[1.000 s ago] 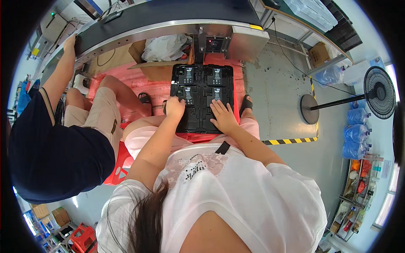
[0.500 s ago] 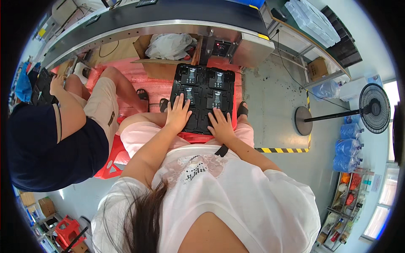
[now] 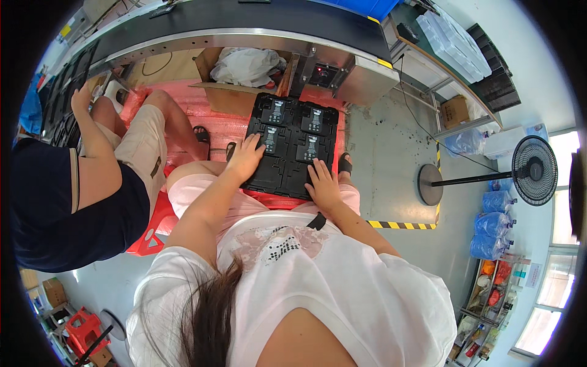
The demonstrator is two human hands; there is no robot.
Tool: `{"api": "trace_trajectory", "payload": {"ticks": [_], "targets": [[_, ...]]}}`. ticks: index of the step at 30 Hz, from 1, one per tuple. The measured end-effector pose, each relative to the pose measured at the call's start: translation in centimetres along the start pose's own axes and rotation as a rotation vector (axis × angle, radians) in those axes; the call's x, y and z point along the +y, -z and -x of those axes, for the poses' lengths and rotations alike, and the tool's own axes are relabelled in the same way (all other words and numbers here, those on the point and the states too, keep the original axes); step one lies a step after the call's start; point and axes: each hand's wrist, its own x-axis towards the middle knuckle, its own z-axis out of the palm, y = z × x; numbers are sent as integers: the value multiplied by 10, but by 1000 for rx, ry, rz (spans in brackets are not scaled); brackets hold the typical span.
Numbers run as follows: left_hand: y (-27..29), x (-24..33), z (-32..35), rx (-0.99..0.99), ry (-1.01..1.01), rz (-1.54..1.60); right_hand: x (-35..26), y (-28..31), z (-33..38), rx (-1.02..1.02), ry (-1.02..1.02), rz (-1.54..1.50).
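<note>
A black plastic tray (image 3: pixel 282 173) with moulded pockets lies in front of me, above a red seat or stool. Several flat black batteries (image 3: pixel 311 147) with white print sit in its far pockets. The near pockets show no batteries. On the tray's left edge rests my left hand (image 3: pixel 246 157), its fingers stretched and apart beside the nearer left battery (image 3: pixel 270 139). My right hand (image 3: pixel 324 186) lies on the near right part of the tray with fingers spread, just below the nearer right battery. Neither hand has lifted anything from a pocket.
Beyond the tray stand an open cardboard box (image 3: pixel 227 96) with plastic bags and a dark conveyor belt (image 3: pixel 244 18). A co-worker (image 3: pixel 61 202) sits at left with a hand at tilted black trays (image 3: pixel 64 101). A standing fan (image 3: pixel 534 170) is at right, near floor tape (image 3: pixel 403 225).
My left hand has slid left to the tray's edge, and my right hand has shifted slightly nearer and outward. At left, the co-worker's black trays now stand higher. The whole view has shifted a little.
</note>
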Motion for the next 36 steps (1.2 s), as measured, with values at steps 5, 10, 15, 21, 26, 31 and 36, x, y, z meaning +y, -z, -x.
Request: {"api": "trace_trajectory", "payload": {"ticks": [5,10,15,21,26,31,36], "targets": [[-17,33,36,69,184,11,-5,8,-5,-9,-21,-17],[-23,15,22,193,346,216,-9,27,-32,-46,-98,-80],[-48,17,32,93,703,816,-3,81,-73,-480,-190,-206],[-64,14,52,24,688,852,6,214,-171,-176,-10,-860],[-13,10,39,-42,833,778,30,281,-287,410,-274,-911],[21,-14,14,374,570,914,84,280,-397,287,-614,-249],[177,-35,-55,697,226,701,45,300,-392,130,-923,23]]}}
